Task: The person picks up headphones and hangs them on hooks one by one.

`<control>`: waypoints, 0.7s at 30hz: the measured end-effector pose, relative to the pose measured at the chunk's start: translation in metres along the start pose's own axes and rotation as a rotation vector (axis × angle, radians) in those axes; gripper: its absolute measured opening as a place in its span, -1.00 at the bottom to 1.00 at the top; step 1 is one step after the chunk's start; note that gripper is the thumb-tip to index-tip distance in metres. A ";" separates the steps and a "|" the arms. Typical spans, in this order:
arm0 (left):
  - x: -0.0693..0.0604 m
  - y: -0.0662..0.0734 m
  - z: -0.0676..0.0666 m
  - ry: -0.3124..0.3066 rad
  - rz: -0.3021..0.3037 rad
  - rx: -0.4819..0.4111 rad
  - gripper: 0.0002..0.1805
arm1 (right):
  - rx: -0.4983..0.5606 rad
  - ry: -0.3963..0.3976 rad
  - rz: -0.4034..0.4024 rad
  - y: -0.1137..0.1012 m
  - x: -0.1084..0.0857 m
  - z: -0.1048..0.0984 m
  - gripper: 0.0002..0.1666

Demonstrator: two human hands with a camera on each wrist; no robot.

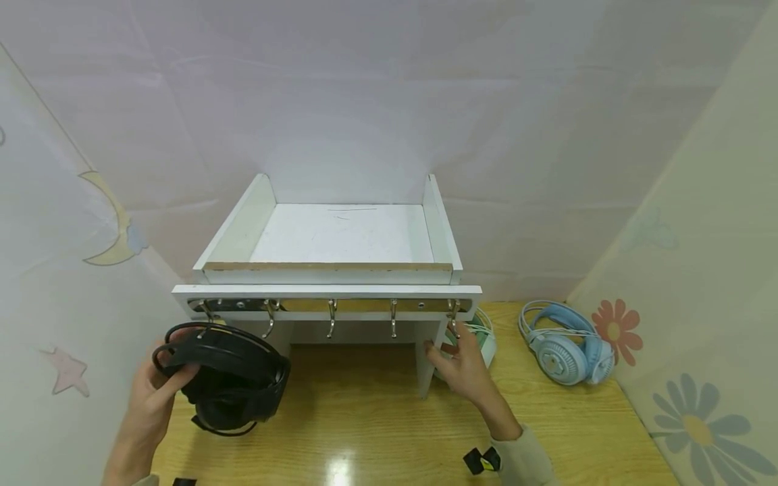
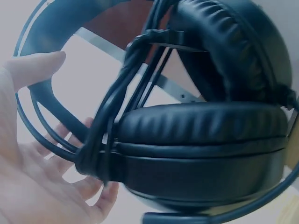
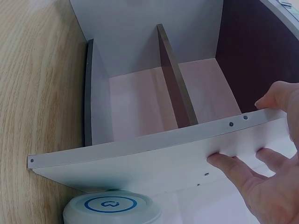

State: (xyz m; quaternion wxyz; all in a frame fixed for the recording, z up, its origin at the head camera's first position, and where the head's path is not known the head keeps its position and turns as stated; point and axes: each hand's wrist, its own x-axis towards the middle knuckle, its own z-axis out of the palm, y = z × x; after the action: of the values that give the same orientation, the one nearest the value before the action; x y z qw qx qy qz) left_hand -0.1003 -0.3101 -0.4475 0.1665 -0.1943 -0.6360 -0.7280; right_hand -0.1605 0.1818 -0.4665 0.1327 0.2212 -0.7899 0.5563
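Observation:
In the head view my left hand (image 1: 152,398) grips black headphones (image 1: 234,364) by the headband, in front of the leftmost of several metal hooks (image 1: 206,312). In the left wrist view, thumb and fingers curl round the headband, with a bundled black cable (image 2: 117,93) beside the padded ear cups (image 2: 201,158). I cannot tell whether the headband touches the hook. My right hand (image 1: 464,364) holds the right side panel (image 1: 425,358) of a white shelf rack (image 1: 328,293). Thumb and fingers lie on opposite faces of that panel (image 3: 140,158) in the right wrist view.
Pale green headphones (image 1: 488,347) stand beside the rack, partly behind my right hand. Light blue headphones (image 1: 562,354) lie farther right on the wooden table (image 1: 352,418). Patterned cloth walls (image 1: 699,270) enclose the sides and back. A small black-and-yellow object (image 1: 481,461) is near my right sleeve.

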 end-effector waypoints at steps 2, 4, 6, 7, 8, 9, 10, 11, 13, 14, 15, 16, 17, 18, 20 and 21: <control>0.000 0.003 -0.004 -0.042 0.023 0.003 -0.37 | -0.001 0.001 0.009 0.000 0.000 0.000 -0.59; 0.001 0.007 -0.006 -0.074 0.039 0.016 -0.30 | -0.004 0.003 0.017 0.000 0.000 0.000 -0.58; 0.002 0.009 -0.008 -0.104 0.053 0.027 -0.22 | -0.005 0.003 0.025 0.000 0.000 0.000 -0.57; 0.003 0.011 -0.008 -0.115 0.059 0.034 -0.19 | -0.001 0.003 0.028 0.000 0.000 0.000 -0.56; 0.005 0.013 -0.008 -0.123 0.071 0.037 -0.17 | 0.003 0.003 0.030 0.000 0.000 0.000 -0.56; 0.006 0.015 -0.007 -0.126 0.080 0.044 -0.16 | 0.004 0.003 0.032 0.000 0.000 0.000 -0.55; 0.008 0.018 -0.006 -0.124 0.091 0.054 -0.16 | 0.006 0.003 0.034 -0.001 -0.001 0.000 -0.54; 0.009 0.021 -0.005 -0.118 0.097 0.072 -0.17 | 0.006 0.003 0.035 -0.001 -0.001 0.001 -0.54; 0.013 0.027 -0.002 -0.087 0.086 0.126 -0.19 | 0.001 0.006 0.033 0.000 -0.001 0.001 -0.54; 0.014 0.031 -0.001 -0.072 0.076 0.164 -0.20 | -0.008 0.007 0.034 0.000 -0.001 0.000 -0.56; 0.016 0.035 0.001 -0.056 0.069 0.193 -0.22 | -0.017 0.007 0.033 0.000 -0.001 0.000 -0.55; 0.018 0.038 0.002 -0.050 0.076 0.210 -0.23 | -0.025 0.007 0.030 -0.001 -0.001 0.000 -0.56; 0.021 0.042 0.003 -0.043 0.084 0.217 -0.26 | -0.034 0.006 0.025 -0.001 -0.001 -0.001 -0.55; 0.024 0.045 0.005 -0.035 0.099 0.220 -0.28 | -0.040 0.004 0.020 -0.001 -0.001 -0.002 -0.52; 0.030 0.051 0.008 -0.026 0.135 0.233 -0.33 | -0.050 -0.004 0.016 -0.002 -0.001 -0.004 -0.47; 0.033 0.053 0.010 -0.020 0.159 0.232 -0.35 | -0.054 -0.007 0.013 -0.002 -0.001 -0.005 -0.43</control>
State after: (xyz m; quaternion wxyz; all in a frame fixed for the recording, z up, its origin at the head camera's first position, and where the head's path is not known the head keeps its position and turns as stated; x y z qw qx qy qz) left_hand -0.1023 -0.3077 -0.3845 0.2386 -0.2308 -0.7001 -0.6322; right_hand -0.1590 0.1859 -0.4632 0.1322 0.2143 -0.8064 0.5350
